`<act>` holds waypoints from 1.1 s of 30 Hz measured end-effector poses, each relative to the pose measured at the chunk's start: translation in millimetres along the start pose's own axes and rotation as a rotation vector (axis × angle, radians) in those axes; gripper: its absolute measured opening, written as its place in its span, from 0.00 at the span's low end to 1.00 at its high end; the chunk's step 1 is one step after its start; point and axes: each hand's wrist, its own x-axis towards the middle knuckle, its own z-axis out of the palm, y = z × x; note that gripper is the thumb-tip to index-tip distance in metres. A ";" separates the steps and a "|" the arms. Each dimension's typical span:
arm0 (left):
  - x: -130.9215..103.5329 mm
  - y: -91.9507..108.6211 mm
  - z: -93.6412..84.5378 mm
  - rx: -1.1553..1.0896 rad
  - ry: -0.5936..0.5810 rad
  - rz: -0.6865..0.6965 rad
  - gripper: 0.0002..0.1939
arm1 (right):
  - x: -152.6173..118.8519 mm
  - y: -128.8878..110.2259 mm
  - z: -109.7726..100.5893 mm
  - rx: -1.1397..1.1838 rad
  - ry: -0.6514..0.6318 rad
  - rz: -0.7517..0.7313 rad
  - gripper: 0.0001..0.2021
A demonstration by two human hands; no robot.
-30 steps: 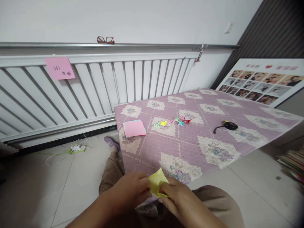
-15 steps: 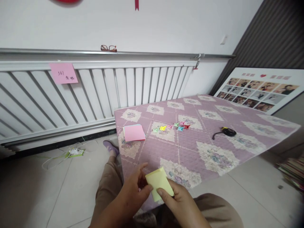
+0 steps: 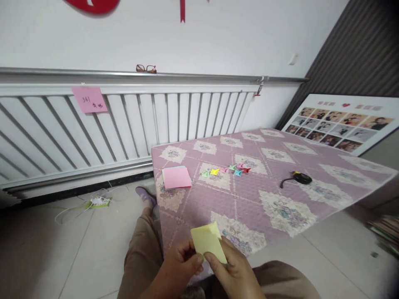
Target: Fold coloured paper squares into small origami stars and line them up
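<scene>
A folded piece of yellow paper (image 3: 208,241) is held up over the near edge of the table, between my two hands. My right hand (image 3: 232,261) grips its lower right side, thumb on the front face and fingers behind. At its lower left edge, my left hand (image 3: 185,261) pinches the paper between thumb and curled fingers. Beyond them, a stack of square paper with a pink sheet on top (image 3: 177,177) lies at the table's left. Several small folded paper pieces in mixed colours (image 3: 226,170) sit in a group near the middle.
The table has a purple floral cloth (image 3: 215,199). A black tape measure (image 3: 301,177) lies on its right part. Behind stand a white radiator (image 3: 131,124) with a pink note (image 3: 89,100), and a framed photo board (image 3: 343,122). Eyeglasses (image 3: 146,69) rest on the pipe.
My left hand's fingers, spread before, have curled in and closed on the paper's left edge. My right hand keeps its hold. The whole view has shifted slightly.
</scene>
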 end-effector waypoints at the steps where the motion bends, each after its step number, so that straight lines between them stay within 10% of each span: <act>1: -0.2 -0.3 -0.2 0.000 -0.015 0.009 0.22 | -1.0 1.3 0.7 -0.026 0.001 -0.024 0.10; 21: -7.2 3.7 -3.6 0.112 -0.007 0.170 0.16 | -4.1 -14.0 0.5 0.056 -0.040 -0.017 0.06; 33: -7.1 -3.4 -6.4 0.192 0.030 0.006 0.22 | -2.2 -12.1 1.3 0.145 0.060 0.055 0.07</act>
